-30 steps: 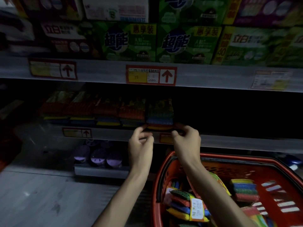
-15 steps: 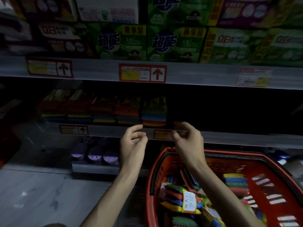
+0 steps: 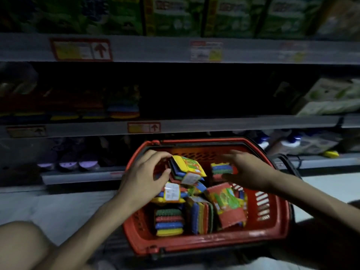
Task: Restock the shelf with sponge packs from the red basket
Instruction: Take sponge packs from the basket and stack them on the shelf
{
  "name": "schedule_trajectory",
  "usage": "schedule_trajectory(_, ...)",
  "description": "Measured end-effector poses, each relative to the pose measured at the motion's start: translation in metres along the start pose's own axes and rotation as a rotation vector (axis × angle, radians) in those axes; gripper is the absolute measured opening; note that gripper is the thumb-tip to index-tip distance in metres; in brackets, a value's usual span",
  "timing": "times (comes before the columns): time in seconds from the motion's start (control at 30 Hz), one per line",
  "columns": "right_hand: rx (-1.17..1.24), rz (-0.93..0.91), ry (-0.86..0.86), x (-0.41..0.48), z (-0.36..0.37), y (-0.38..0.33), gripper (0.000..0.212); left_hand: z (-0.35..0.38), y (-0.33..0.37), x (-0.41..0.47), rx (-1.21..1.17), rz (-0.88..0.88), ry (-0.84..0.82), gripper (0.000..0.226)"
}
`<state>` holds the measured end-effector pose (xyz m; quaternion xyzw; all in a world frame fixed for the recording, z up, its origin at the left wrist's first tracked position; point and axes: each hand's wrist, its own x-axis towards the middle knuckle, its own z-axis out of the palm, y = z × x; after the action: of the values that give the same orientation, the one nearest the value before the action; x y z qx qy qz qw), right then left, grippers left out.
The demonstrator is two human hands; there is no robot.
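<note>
My left hand (image 3: 144,176) pinches a yellow-topped sponge pack (image 3: 187,168) between thumb and fingers, just above the pile in the red basket (image 3: 204,248). My right hand (image 3: 251,172) is blurred, its fingers loosely spread beside a striped pack (image 3: 221,168) and gripping nothing. I'd hold the pinched pack by its edges and lift it clear of the pile before raising it to the shelf (image 3: 214,124). Half a second ago both hands were up at the shelf edge. Now they are down in the basket.

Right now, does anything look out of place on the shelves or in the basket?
A small yellow item lies alone on the bottom shelf, far right, beside bottles; possibly a stray sponge, too blurred to tell. Packs in the basket are jumbled, some flat, some on edge.
</note>
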<state>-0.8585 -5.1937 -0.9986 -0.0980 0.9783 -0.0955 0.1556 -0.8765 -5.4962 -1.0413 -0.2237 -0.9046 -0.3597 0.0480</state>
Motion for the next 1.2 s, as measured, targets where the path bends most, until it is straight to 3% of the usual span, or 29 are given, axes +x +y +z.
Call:
schedule_trajectory(0.17, -0.134, 0.118, -0.211, -0.017, 0.041, 0.030, 0.032, 0.046, 0.000, 0.004, 0.568, 0.241, -0.254, 0.059)
schedule_trajectory(0.33, 0.005, 0.246, -0.183, -0.021, 0.082, 0.042, 0.051, 0.087, 0.000, 0.020, 0.845, 0.380, -0.394, 0.085)
schedule_trajectory(0.57, 0.231, 0.436, -0.201, -0.028, 0.112, 0.046, 0.074, 0.116, 0.005, 0.046, 1.116, 0.352, -0.603, 0.095)
schedule_trajectory(0.7, 0.430, 0.466, -0.304, -0.034, 0.125, 0.049, 0.070, 0.129, 0.011, 0.046, 1.194, 0.276, -0.682, 0.095)
schedule_trajectory(0.83, 0.867, 0.527, -0.374, -0.037, 0.137, 0.056, 0.048, 0.131, 0.021, 0.050, 1.175, 0.220, -0.679, 0.089)
schedule_trajectory(0.97, 0.952, 0.609, -0.384, -0.033, 0.136, 0.066, 0.045, 0.121, 0.025, 0.051, 1.068, 0.215, -0.589, 0.088)
schedule_trajectory(1.03, 0.956, 0.612, -0.404, -0.034, 0.135, 0.066, 0.055, 0.109, 0.031, 0.047, 0.949, 0.159, -0.507, 0.090)
schedule_trajectory(1.1, 0.940, 0.607, -0.442, -0.032, 0.139, 0.063, 0.062, 0.094, 0.038, 0.042, 0.730, 0.012, -0.424, 0.084)
schedule_trajectory(1.2, 0.936, 0.626, -0.438, -0.029, 0.138, 0.054, 0.052, 0.071, 0.047, 0.034, 0.379, -0.326, -0.335, 0.081)
